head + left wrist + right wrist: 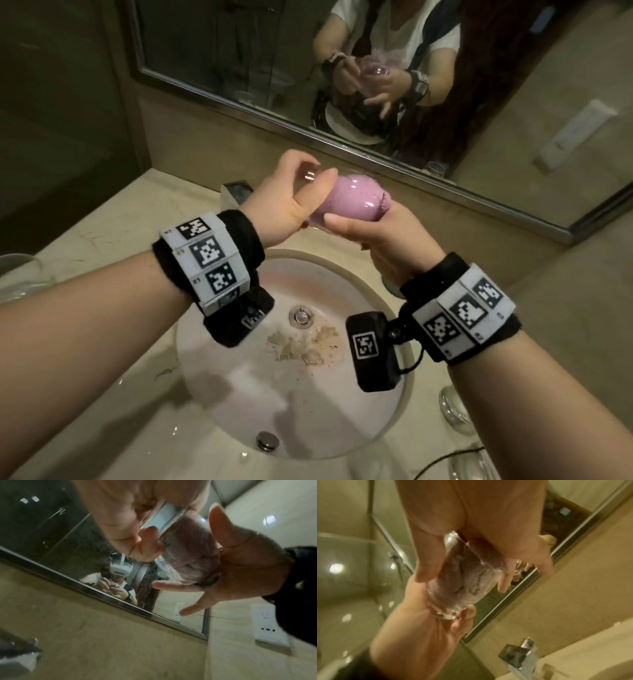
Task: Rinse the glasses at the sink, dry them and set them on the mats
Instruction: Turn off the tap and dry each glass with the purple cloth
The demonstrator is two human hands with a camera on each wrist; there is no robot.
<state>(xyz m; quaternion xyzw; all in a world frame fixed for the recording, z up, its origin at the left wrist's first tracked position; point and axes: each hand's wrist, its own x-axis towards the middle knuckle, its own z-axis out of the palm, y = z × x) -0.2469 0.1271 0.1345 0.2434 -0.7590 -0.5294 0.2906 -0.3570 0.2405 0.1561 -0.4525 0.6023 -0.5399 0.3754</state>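
Observation:
I hold a clear glass (337,192) on its side above the sink (239,394). A pink cloth (363,202) is stuffed inside it. My left hand (315,171) grips the thick base, thumb on the near side and fingers curled over the far side. My right hand (359,219) is at the mouth: its thumb lies along the outside and some fingers are pushed in with the cloth. In the left wrist view the cloth (188,553) fills the glass (164,520), and the right hand's other fingers (188,609) splay out. The right wrist view shows the glass (453,609) and cloth (460,574) between both hands.
The basin has brownish bits (305,346) near the drain (300,316). A square faucet (238,192) stands behind it, under the mirror (239,51). More glasses stand on the counter at the left (20,277), the right (452,407) and the near right (472,462).

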